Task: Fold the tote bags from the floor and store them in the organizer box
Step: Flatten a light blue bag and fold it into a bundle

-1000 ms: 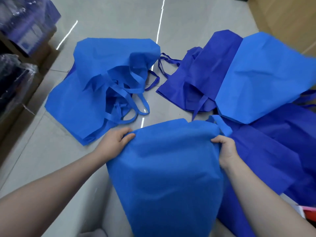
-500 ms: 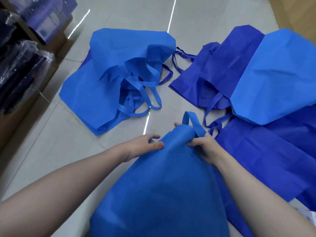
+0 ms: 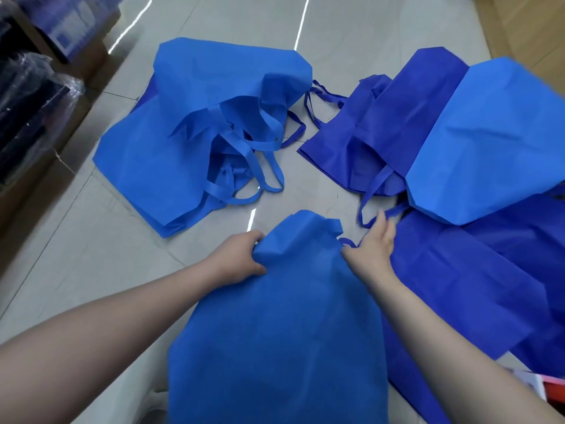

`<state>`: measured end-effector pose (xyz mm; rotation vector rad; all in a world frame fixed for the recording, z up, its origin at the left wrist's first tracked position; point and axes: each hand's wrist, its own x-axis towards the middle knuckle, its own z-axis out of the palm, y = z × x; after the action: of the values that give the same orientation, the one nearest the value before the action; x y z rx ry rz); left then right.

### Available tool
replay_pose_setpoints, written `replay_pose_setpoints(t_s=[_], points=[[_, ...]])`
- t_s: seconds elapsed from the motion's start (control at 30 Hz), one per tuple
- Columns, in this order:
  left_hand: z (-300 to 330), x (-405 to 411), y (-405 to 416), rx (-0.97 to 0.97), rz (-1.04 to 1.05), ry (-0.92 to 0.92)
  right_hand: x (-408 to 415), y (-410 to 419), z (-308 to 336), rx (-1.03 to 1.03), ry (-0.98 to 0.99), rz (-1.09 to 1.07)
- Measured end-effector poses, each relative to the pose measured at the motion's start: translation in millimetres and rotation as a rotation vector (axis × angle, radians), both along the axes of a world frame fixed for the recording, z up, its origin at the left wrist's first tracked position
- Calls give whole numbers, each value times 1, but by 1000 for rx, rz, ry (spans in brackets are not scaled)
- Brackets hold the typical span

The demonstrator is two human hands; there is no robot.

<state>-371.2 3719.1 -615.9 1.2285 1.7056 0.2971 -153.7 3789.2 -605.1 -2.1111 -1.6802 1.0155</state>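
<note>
A mid-blue tote bag (image 3: 281, 325) lies lengthwise in front of me on the grey tile floor, its far end bunched narrow. My left hand (image 3: 241, 255) grips that far end at its left side. My right hand (image 3: 374, 243) rests at the right side with fingers spread, touching the bag's edge and a thin dark strap. A heap of mid-blue totes (image 3: 183, 133) with tangled handles lies farther left. Dark-blue totes (image 3: 373, 130) and one light-blue tote (image 3: 489, 142) are spread on the right. No organizer box is visible.
Cardboard boxes and plastic-wrapped dark goods (image 3: 33, 111) line the left edge. A wooden surface (image 3: 526, 22) sits at the top right. A red and white object (image 3: 547, 390) peeks in at the bottom right. Bare floor (image 3: 73, 264) lies left of my arm.
The bag's far end went from spread wide to gathered narrow. Its handle loop, up half a second ago, no longer shows. My right hand opened and moved right.
</note>
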Motion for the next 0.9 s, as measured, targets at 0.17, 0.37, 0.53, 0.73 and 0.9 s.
replay_pose_setpoints(t_s=[0.17, 0.37, 0.53, 0.73, 0.9], points=[[17, 3, 1, 165, -205, 56, -34, 11, 35, 267, -199, 624], [23, 0, -9, 199, -194, -79, -35, 18, 40, -75, 227, 390], [19, -10, -4, 318, -34, -108, -49, 20, 54, 435, 245, 438], [-11, -26, -9, 312, 109, 89, -11, 33, 50, 1025, -146, 661], [-49, -42, -32, -302, 133, 502, 31, 21, 4, 377, -249, 469]])
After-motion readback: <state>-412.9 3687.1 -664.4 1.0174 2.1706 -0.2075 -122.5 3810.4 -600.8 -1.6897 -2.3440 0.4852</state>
